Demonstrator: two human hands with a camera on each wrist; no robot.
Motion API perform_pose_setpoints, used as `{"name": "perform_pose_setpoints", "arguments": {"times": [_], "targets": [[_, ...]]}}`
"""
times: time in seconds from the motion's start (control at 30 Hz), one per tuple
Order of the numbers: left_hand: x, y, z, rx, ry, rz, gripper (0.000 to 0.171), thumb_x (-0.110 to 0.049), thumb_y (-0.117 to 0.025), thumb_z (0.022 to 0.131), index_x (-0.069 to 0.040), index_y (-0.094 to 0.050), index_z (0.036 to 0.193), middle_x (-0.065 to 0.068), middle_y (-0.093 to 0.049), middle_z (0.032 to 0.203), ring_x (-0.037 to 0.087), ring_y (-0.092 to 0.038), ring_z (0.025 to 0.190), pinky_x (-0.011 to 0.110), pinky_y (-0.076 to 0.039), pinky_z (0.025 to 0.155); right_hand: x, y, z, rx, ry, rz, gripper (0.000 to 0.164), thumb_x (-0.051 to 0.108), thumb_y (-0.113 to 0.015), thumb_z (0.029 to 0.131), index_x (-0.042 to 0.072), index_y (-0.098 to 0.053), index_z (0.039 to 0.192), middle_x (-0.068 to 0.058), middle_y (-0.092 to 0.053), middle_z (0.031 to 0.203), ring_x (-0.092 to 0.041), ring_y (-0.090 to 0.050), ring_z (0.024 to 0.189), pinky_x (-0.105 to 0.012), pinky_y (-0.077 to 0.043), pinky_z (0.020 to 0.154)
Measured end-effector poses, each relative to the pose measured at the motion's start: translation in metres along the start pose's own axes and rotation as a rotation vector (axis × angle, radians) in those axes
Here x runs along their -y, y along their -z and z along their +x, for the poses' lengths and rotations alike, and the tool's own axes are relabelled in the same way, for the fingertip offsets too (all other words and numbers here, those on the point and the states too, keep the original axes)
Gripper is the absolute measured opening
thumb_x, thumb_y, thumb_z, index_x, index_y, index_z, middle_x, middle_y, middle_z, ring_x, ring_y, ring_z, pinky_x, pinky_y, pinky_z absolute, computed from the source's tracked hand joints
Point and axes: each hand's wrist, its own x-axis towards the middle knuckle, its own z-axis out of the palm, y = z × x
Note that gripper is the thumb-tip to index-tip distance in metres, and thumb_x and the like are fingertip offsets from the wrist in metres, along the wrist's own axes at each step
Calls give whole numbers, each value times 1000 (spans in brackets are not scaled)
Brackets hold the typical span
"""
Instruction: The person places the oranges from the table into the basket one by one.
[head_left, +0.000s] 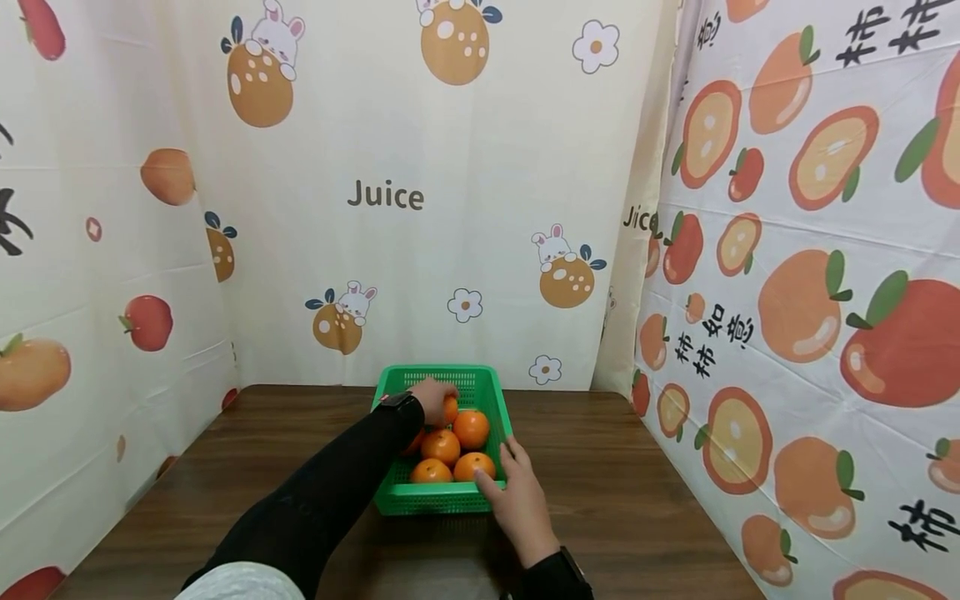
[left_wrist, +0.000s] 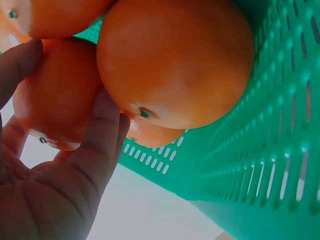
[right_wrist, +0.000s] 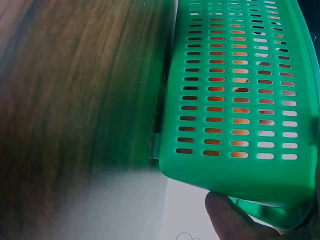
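Note:
A green plastic basket [head_left: 431,504] with slotted walls stands on the table and holds several oranges [head_left: 440,447]. Reaching into its far half, my left hand [head_left: 433,402] grips an orange [left_wrist: 57,95], with thumb and fingers round its sides in the left wrist view. A larger orange [left_wrist: 175,60] lies right beside those fingers. At the basket's near right corner, my right hand [head_left: 521,504] holds the rim, its thumb over the front edge and its fingers along the right wall. The right wrist view shows one finger [right_wrist: 230,215] against the corner of the basket; the other fingers are hidden there.
The brown wooden table [head_left: 615,492] extends to both sides of the basket. Behind it hangs a cream curtain [head_left: 465,250] printed with rabbits and fruit. Fruit-patterned cloth [head_left: 795,333] closes in the right side, and similar cloth [head_left: 90,250] the left.

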Motion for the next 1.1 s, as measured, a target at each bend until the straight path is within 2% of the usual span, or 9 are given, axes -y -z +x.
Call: {"name": "perform_pose_setpoints", "arguments": {"times": [0.07, 0.3, 0.4, 0.6, 0.73, 0.87, 0.97, 1.1], "targets": [[-1, 0, 1, -1, 1, 28, 58, -12, -87, 85, -18, -69, 141, 20, -65, 134, 31, -61, 111, 48, -56, 95, 0, 0, 0, -2, 3, -5, 76, 46, -68, 103, -3, -48, 157, -13, -32, 174, -43, -41, 154, -65, -39, 119], [1, -7, 5, 71, 29, 115, 55, -14, -76, 97, -23, -62, 150, 21, -60, 143, 33, -62, 108, 51, -55, 96, 2, 0, 0, -9, 3, 0, 75, 45, -68, 103, -3, -48, 157, -12, -31, 175, -42, -42, 154, -65, -39, 120], [1, -8, 6, 75, 37, 145, 55, -17, -74, 99, -25, -61, 151, 23, -56, 147, 36, -62, 109, 54, -54, 96, 3, 0, 1, -13, 8, 1, 76, 46, -68, 103, -3, -48, 157, -12, -32, 174, -42, -42, 154, -65, -39, 119], [2, -8, 4, 101, 43, 176, 50, -22, -67, 105, -28, -57, 155, 25, -51, 154, 42, -63, 122, 59, -53, 103, 3, -1, 2, -9, 11, -8, 76, 47, -67, 103, -3, -47, 158, -13, -32, 174, -42, -42, 154, -64, -40, 119], [-2, -3, -1, 133, 30, 169, 51, -18, -64, 108, -25, -54, 158, 27, -43, 161, 44, -60, 130, 62, -50, 109, 3, -2, 2, -13, 17, -8, 76, 47, -67, 103, -4, -48, 157, -13, -32, 174, -43, -42, 154, -65, -40, 119], [-5, -1, -7, 159, 3, 177, 52, -15, -59, 110, -22, -50, 161, 30, -34, 168, 46, -50, 145, 63, -44, 117, 3, -3, 2, -6, 12, -9, 76, 47, -67, 103, -3, -47, 157, -13, -32, 174, -43, -41, 154, -65, -39, 120], [-5, -2, -11, 184, 8, 173, 53, -20, -55, 113, -24, -44, 164, 27, -26, 173, 46, -39, 154, 64, -38, 122, 2, -3, 2, 0, 3, -10, 76, 47, -68, 103, -2, -47, 158, -12, -31, 175, -43, -41, 154, -66, -39, 120], [-9, -2, -16, 203, 22, 153, 55, -20, -55, 113, -26, -41, 166, 26, -21, 175, 46, -35, 157, 64, -36, 123, 2, -2, 2, 9, -6, -7, 76, 47, -68, 103, -2, -47, 158, -12, -30, 175, -44, -40, 154, -67, -38, 119]]}}
